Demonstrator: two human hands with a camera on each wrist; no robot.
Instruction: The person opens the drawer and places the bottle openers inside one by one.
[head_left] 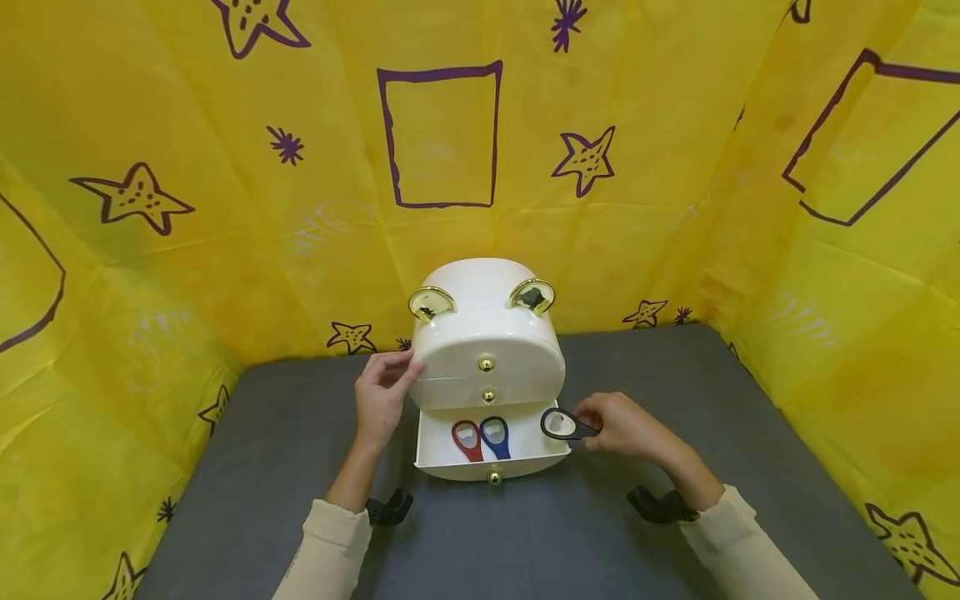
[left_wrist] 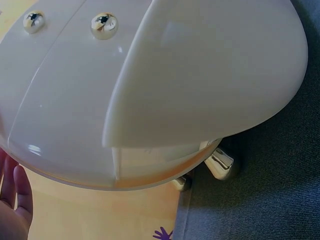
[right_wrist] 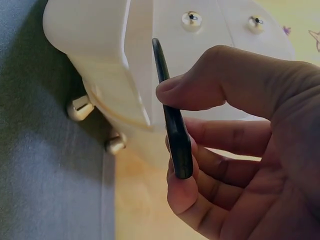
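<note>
A white rounded drawer box [head_left: 487, 308] stands on the grey table with its bottom drawer [head_left: 441, 450] pulled out. Inside that drawer lie a red magnifying glass [head_left: 477, 450] and a blue magnifying glass [head_left: 501, 448], side by side. Thumb and fingers of my right hand [head_left: 622, 425] pinch the handle of a black magnifying glass [head_left: 581, 430], its lens end over the drawer's right edge. The right wrist view shows this black glass [right_wrist: 175, 130] edge-on. My left hand [head_left: 378, 408] touches the box's left side with extended fingers; only part of this hand [left_wrist: 15, 210] shows in the left wrist view.
Two gold-rimmed round pieces [head_left: 532, 296] stick up from the box top. Gold knobs [head_left: 487, 364] mark the drawer fronts, and short metallic feet [right_wrist: 80, 108] lift the box. Behind the table [head_left: 300, 450] hangs a yellow cloth [head_left: 337, 242] with purple drawings.
</note>
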